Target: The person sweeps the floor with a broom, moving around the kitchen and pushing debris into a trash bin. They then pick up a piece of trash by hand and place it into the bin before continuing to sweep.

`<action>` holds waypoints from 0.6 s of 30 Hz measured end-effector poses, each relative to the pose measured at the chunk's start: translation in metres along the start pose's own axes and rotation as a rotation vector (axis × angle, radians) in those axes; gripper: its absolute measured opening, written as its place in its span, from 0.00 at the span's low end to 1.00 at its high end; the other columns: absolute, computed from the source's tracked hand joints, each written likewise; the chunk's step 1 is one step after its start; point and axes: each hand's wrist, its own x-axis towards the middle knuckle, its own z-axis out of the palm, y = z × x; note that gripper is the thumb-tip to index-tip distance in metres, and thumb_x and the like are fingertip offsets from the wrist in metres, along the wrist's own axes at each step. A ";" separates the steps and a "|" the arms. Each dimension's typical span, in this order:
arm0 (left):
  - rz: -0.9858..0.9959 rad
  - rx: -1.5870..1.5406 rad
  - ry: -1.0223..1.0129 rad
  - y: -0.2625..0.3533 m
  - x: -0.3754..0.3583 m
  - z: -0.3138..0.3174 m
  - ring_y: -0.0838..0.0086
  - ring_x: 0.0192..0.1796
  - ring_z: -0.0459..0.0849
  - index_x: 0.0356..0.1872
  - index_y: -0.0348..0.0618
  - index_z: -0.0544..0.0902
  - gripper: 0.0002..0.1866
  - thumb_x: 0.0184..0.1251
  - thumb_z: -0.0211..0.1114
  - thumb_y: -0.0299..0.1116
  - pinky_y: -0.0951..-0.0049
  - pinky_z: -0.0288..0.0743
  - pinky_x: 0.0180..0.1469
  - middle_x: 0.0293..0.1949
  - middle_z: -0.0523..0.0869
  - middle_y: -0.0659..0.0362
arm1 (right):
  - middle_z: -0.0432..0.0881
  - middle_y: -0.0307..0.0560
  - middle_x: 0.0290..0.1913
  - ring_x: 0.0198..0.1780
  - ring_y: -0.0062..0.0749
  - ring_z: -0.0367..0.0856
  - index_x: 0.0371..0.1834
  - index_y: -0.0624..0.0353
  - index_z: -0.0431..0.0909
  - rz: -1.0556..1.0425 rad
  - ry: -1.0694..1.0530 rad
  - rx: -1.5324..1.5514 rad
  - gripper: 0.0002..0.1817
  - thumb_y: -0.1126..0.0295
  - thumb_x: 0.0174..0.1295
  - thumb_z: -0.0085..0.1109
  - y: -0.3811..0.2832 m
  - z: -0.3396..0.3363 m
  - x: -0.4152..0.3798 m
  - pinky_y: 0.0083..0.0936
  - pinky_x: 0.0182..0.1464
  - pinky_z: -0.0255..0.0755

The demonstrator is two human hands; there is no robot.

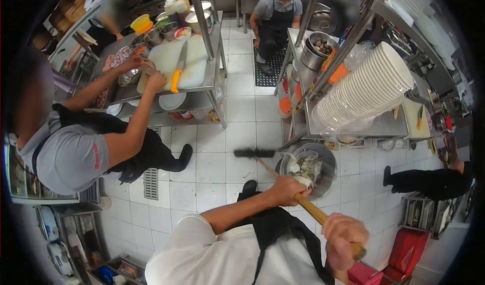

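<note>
A broom with a wooden handle [314, 210] slants across the lower middle of the head view. My left hand [288, 190] is wrapped round the handle partway down. Near the handle's top end, my right hand [346, 234] is closed round it as well. The dark bristle head [254, 153] rests on the white tiled floor [212, 166], left of a grey round bin [329, 173]. Inside the bin, a plastic bag holds leafy scraps [305, 168]. The handle and my left hand overlap the bin's near side.
At left, a co-worker [76, 153] handles food at a steel table [202, 85] bearing a knife [179, 68]. Another person [278, 20] sits at the back by a black mat [268, 75]. A right-hand table [348, 126] holds stacked white containers [366, 88]. A floor drain [151, 184] lies left.
</note>
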 end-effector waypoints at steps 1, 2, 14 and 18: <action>0.040 0.023 0.023 0.002 0.013 -0.016 0.56 0.22 0.80 0.16 0.47 0.74 0.17 0.60 0.73 0.34 0.55 0.71 0.26 0.16 0.76 0.55 | 0.64 0.39 0.13 0.15 0.29 0.63 0.12 0.55 0.60 -0.020 0.006 0.019 0.22 0.72 0.62 0.59 -0.003 0.007 0.011 0.30 0.25 0.66; 0.053 0.012 0.032 -0.008 0.021 -0.026 0.56 0.22 0.80 0.17 0.48 0.74 0.16 0.58 0.72 0.33 0.55 0.70 0.26 0.17 0.76 0.55 | 0.66 0.41 0.14 0.16 0.32 0.66 0.14 0.57 0.61 -0.020 -0.020 0.008 0.21 0.72 0.61 0.60 0.002 0.011 0.019 0.31 0.25 0.67; -0.254 0.134 0.122 -0.281 0.028 -0.006 0.50 0.41 0.83 0.24 0.40 0.76 0.14 0.64 0.70 0.36 0.53 0.77 0.44 0.30 0.82 0.51 | 0.78 0.51 0.28 0.29 0.46 0.80 0.27 0.67 0.74 -0.052 -0.097 -0.473 0.06 0.83 0.61 0.59 0.290 0.015 0.029 0.34 0.45 0.75; -0.034 0.134 -0.008 -0.261 0.005 0.012 0.51 0.38 0.83 0.25 0.41 0.77 0.14 0.65 0.70 0.36 0.55 0.76 0.44 0.27 0.81 0.51 | 0.79 0.52 0.27 0.33 0.46 0.82 0.27 0.68 0.76 -0.002 0.075 -0.453 0.06 0.83 0.62 0.57 0.255 0.016 -0.013 0.35 0.50 0.77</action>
